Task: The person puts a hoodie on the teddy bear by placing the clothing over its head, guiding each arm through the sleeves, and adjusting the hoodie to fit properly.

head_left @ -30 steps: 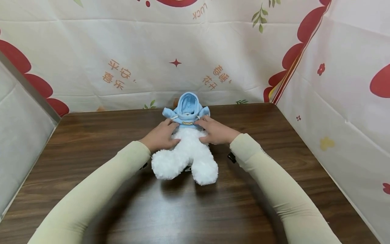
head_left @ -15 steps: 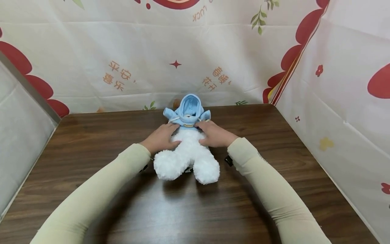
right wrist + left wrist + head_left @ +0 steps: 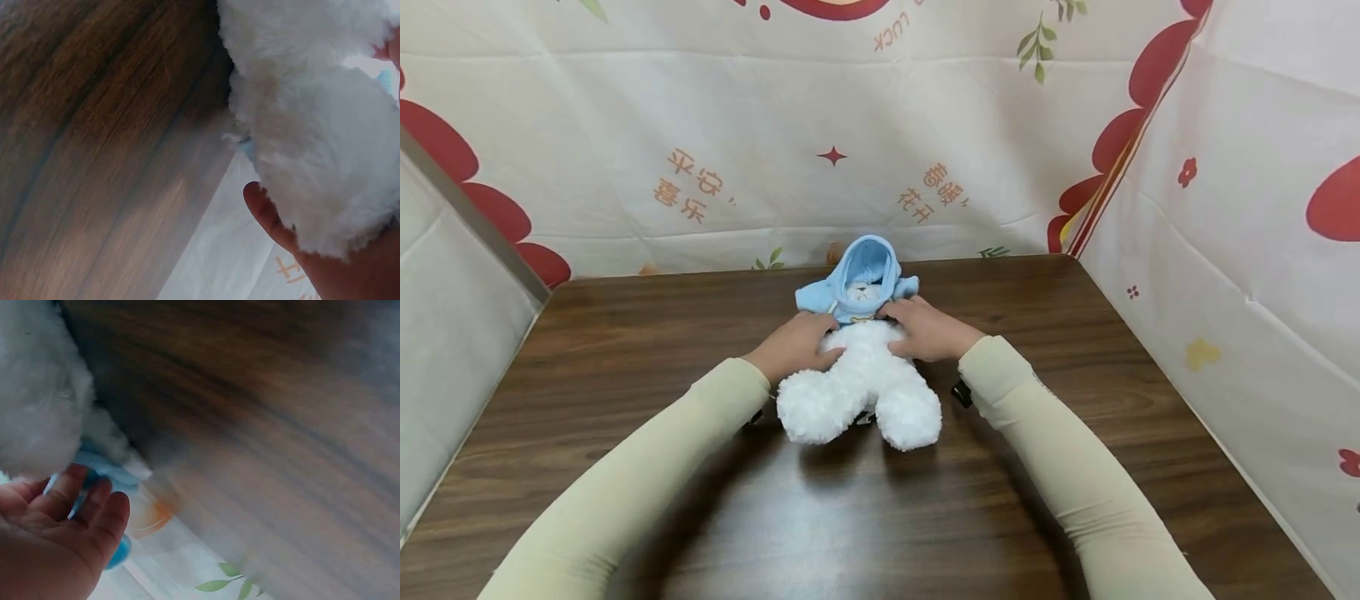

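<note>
A white fluffy plush toy (image 3: 871,358) lies on its back, legs toward me. It wears a small light-blue hoodie (image 3: 817,297) bunched at its upper body, and a pale muzzle (image 3: 862,291) shows inside the hood. My left hand (image 3: 796,344) holds the left side, fingers at the hoodie's hem and thumb on the white fur. On the other side my right hand (image 3: 931,330) grips the hem in the same way. In the left wrist view, bent fingers (image 3: 111,515) touch blue cloth. Plush fur (image 3: 325,150) hides much of my right hand in the right wrist view.
A dark wood-grain table (image 3: 647,333) lies under the toy. Printed white cloth (image 3: 752,125) hangs behind its back edge and along the right side. A small dark item with a pale tag (image 3: 865,417) shows between the toy's legs.
The hoodie has shifted toward me over the toy; the muzzle now shows in the hood opening and the yellow chest print is mostly hidden. Both hands stay at the toy's sides.
</note>
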Available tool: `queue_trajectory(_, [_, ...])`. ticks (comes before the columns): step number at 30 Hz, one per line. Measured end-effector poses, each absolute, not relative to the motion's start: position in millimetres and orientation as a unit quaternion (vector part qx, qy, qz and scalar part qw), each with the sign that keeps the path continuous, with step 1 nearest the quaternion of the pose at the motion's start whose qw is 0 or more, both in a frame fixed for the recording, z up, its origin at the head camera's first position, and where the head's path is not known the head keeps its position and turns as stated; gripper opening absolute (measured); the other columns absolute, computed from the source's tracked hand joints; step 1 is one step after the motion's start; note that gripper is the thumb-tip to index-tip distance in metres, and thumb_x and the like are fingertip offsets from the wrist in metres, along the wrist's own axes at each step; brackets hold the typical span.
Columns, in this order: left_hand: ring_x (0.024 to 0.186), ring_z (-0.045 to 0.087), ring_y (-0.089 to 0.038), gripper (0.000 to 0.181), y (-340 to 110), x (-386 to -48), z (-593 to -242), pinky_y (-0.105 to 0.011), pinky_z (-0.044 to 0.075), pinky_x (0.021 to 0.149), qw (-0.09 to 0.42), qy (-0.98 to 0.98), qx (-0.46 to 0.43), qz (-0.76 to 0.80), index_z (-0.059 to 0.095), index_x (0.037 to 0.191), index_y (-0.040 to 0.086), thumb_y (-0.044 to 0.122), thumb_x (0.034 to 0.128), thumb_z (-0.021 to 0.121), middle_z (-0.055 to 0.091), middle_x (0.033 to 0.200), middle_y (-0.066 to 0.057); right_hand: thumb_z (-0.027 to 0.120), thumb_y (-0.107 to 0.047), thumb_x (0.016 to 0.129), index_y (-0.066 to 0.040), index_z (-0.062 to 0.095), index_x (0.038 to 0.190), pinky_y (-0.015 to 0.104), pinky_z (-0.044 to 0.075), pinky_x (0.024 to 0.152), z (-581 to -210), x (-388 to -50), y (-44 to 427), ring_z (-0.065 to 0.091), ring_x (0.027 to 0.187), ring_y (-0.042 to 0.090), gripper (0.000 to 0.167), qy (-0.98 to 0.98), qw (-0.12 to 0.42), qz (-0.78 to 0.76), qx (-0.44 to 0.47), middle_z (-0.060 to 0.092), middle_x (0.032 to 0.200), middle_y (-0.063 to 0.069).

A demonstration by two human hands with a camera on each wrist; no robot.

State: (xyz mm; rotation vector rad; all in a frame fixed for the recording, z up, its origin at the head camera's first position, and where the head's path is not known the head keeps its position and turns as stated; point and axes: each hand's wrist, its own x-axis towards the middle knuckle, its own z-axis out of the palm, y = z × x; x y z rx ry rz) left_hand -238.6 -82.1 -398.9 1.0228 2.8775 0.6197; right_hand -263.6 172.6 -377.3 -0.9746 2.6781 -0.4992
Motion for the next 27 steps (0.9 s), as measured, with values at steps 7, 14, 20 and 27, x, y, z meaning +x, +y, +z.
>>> queue_trajectory(7, [0.088, 0.064, -0.026, 0.034, -83.1, -241.2, -404.0, -0.04, 0.052, 0.081, 0.031, 0.921, 0.326, 0.211, 0.061, 0.115, -0.003, 0.025, 0.0961, 0.064, 0.068, 0.101, -0.015, 0.064, -0.017, 0.091, -0.008, 0.062, 0.116, 0.037, 0.047, 0.083, -379.3, -267.0, 166.2, 0.056, 0.09, 0.023, 0.026, 0.925, 0.115, -0.178, -0.315, 0.066, 0.105, 0.006])
queue_trajectory(14, [0.098, 0.064, -0.029, 0.035, -85.5, -235.0, -397.3, -0.042, 0.05, 0.087, 0.025, 0.924, 0.328, 0.196, 0.063, 0.118, -0.001, 0.027, 0.0994, 0.061, 0.067, 0.108, -0.014, 0.064, -0.021, 0.094, -0.006, 0.062, 0.125, 0.043, 0.041, 0.097, -380.6, -263.1, 171.2, 0.049, 0.111, 0.031, 0.034, 0.932, 0.093, -0.161, -0.31, 0.058, 0.122, 0.012])
queue_trajectory(20, [0.106, 0.057, -0.033, 0.044, -84.7, -228.6, -386.9, -0.044, 0.048, 0.092, -0.083, 0.923, 0.329, 0.183, 0.064, 0.123, -0.001, 0.031, 0.0931, 0.067, 0.059, 0.119, -0.017, 0.062, -0.017, 0.092, -0.005, 0.057, 0.135, 0.044, 0.041, 0.099, -366.6, -253.8, 178.0, 0.047, 0.121, 0.03, 0.045, 0.923, 0.077, -0.192, -0.323, 0.052, 0.134, 0.013])
queue_trajectory(27, [0.129, 0.048, -0.034, 0.054, -81.3, -227.7, -383.7, -0.046, 0.039, 0.106, -0.033, 0.903, 0.366, 0.221, 0.05, 0.143, 0.001, 0.03, 0.0979, 0.057, 0.049, 0.142, -0.018, 0.058, -0.025, 0.099, -0.003, 0.043, 0.147, 0.045, 0.038, 0.107, -363.1, -251.7, 178.6, 0.043, 0.134, 0.028, 0.055, 0.901, 0.127, -0.24, -0.34, 0.043, 0.148, 0.015])
